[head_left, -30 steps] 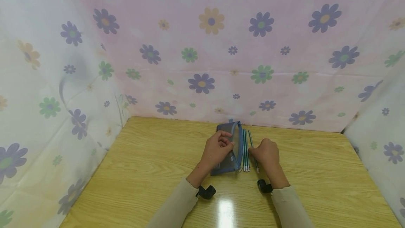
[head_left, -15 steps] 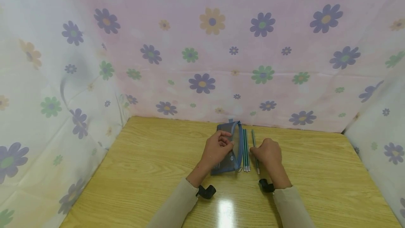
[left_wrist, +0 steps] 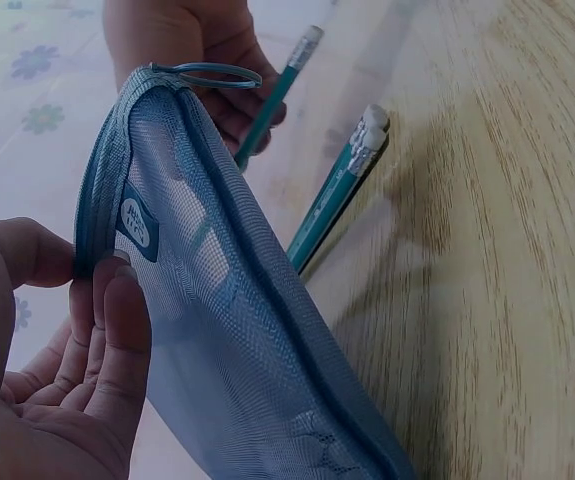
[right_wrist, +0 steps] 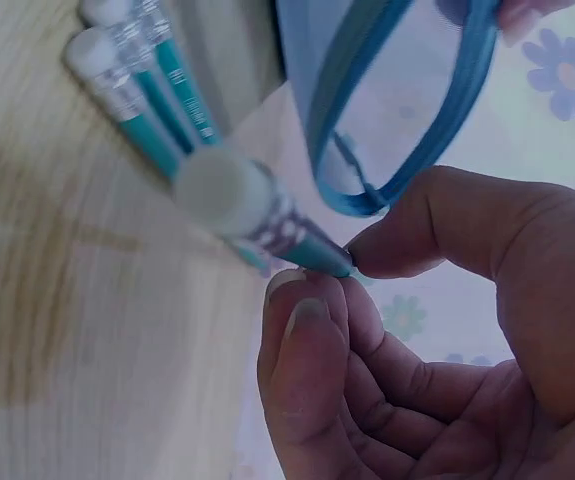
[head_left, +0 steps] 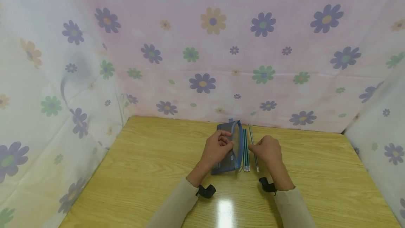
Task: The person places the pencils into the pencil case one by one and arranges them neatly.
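A blue mesh pencil pouch (head_left: 224, 165) stands on its side on the table, its zipped mouth gaping to the right. My left hand (head_left: 216, 150) pinches the zipper edge of that mouth between thumb and fingers, plainly seen in the left wrist view. Just right of the pouch lie three green pencils (head_left: 245, 154) side by side, white erasers (right_wrist: 94, 52) towards me. Between thumb and fingertips my right hand (head_left: 268, 150) pinches another green pencil (right_wrist: 302, 245), its eraser end pointing at the right wrist camera. In the head view this pencil is just right of the three.
The wood-grain table (head_left: 152, 157) spreads to both sides of the hands. Flower-printed cloth (head_left: 202, 52) rises directly behind the table and at its left and right. A metal ring (left_wrist: 207, 75) hangs at the pouch's zipper end.
My right hand first shifts slightly right with the pencil. Now the pencil stands a little farther from me and tilts left at its far end. My left hand and the pouch stay put.
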`<action>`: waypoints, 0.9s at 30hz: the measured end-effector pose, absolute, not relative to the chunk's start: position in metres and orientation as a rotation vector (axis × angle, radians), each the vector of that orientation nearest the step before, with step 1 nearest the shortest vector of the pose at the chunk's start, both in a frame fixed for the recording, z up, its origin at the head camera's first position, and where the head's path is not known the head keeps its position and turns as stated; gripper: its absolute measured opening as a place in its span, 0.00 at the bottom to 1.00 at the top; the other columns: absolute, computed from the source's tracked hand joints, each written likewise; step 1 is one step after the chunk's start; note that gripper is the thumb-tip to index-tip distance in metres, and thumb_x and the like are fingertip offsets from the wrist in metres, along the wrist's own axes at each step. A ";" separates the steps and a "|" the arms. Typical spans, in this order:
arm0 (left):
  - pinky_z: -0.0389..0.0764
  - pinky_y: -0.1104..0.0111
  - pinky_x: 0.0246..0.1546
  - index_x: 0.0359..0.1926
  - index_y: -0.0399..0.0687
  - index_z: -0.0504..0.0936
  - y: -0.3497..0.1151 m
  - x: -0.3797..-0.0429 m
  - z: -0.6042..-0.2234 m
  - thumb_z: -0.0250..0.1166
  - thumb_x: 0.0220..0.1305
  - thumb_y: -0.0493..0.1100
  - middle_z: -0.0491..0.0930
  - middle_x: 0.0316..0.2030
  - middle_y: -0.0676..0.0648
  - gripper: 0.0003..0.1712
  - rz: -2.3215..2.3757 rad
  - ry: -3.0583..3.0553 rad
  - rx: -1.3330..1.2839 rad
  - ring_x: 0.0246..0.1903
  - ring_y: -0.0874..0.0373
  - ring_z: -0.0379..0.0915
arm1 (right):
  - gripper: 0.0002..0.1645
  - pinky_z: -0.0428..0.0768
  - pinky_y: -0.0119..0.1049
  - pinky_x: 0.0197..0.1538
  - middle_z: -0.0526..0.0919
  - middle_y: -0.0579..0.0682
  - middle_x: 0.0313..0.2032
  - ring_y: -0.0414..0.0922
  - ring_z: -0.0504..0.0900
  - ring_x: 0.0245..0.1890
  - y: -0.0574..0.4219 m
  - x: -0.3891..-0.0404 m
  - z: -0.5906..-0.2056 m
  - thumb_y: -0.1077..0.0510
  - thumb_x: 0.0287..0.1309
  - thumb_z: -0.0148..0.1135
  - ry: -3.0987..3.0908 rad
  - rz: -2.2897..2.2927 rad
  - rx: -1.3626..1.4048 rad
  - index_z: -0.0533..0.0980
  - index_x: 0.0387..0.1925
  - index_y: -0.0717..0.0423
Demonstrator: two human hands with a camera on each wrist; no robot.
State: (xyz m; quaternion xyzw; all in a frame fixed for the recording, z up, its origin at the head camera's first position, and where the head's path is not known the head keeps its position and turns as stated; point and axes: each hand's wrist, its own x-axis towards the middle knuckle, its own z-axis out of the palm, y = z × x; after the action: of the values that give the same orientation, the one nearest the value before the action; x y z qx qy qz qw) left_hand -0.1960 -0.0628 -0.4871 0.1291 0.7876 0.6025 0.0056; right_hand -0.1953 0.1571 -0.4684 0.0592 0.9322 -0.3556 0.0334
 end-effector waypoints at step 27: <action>0.78 0.70 0.27 0.58 0.37 0.81 -0.063 -0.198 -0.489 0.69 0.73 0.40 0.83 0.34 0.46 0.17 1.896 2.462 0.408 0.27 0.61 0.79 | 0.14 0.88 0.47 0.36 0.87 0.59 0.27 0.49 0.85 0.26 0.139 -0.192 -0.462 0.61 0.65 0.66 2.492 -1.660 0.111 0.86 0.37 0.72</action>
State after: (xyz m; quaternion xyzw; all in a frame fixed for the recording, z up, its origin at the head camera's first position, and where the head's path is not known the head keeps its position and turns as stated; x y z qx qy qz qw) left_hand -0.1975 -0.0629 -0.4886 0.1303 0.7855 0.6050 0.0036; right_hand -0.1921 0.1388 -0.4624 0.0370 0.8295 -0.5525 0.0723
